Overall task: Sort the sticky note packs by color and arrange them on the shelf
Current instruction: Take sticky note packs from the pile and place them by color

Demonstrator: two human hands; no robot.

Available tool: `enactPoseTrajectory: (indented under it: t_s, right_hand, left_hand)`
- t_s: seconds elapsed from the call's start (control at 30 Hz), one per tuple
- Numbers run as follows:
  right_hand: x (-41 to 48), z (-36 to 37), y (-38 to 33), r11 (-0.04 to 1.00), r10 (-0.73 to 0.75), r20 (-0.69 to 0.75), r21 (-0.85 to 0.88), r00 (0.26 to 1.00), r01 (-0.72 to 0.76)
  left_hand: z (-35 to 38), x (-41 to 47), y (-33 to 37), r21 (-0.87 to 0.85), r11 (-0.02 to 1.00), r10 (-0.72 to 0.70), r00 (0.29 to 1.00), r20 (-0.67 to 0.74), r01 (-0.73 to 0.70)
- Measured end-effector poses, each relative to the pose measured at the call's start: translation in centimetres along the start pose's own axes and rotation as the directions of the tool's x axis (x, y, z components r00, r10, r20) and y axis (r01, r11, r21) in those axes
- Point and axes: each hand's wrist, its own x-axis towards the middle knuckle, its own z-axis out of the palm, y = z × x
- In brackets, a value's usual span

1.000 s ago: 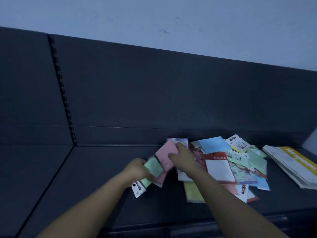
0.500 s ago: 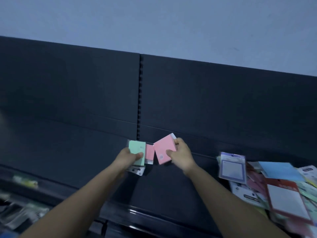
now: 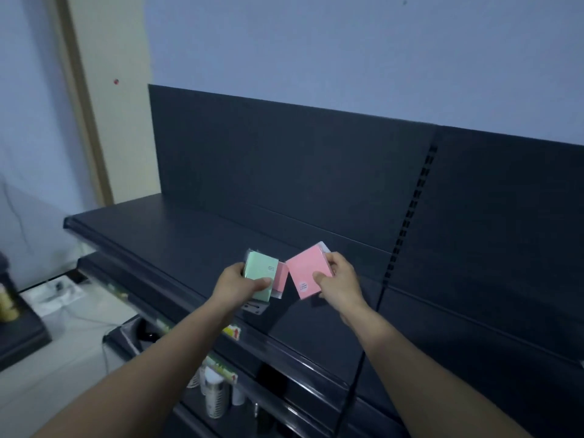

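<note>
Both forearms are stretched forward and angled inward over the dark shelf (image 3: 189,241), so that the two hands are brought near each other without touching. A mint-green sticky note pack (image 3: 260,275) is gripped in the left hand (image 3: 240,284), the thumb laid across its lower face, with a smaller pink pack (image 3: 281,278) held behind it and showing at its right edge. A tilted pink sticky note pack (image 3: 306,273) is pinched by the right hand (image 3: 341,282), thumb pressed on the front and fingers curled round the right edge; all the packs are held in the air above the shelf board.
</note>
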Motion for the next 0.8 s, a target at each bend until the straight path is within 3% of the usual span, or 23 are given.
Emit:
enactPoseTrajectory:
  t_s: [0.23,0.5,0.63,0.8]
  right_hand:
    - [2.1,10.2,-3.6,0.99,0.016,0.082,0.136,0.997,-0.027]
    - [7.2,17.9,-6.1,0.883,0.199,0.322,0.35,0.926,-0.312]
    - [11.1,21.3,-6.5,0.874,0.182,0.288,0.391,0.94,-0.289]
    - [16.8,24.9,-7.8,0.897,0.174,0.221,0.366,0.96,-0.246]
  left_hand:
    - [-9.5,3.8,-0.9,-0.039,0.998,-0.053,0.997,-0.057,0.051]
    - [-15.5,9.3,-1.6,-0.299,0.935,-0.154,0.978,0.139,0.19]
    - [-17.6,13.2,-1.5,-0.241,0.956,-0.138,0.982,0.131,0.166]
    - [-20.5,18.9,-0.7,-0.119,0.984,-0.138,0.99,-0.027,0.133]
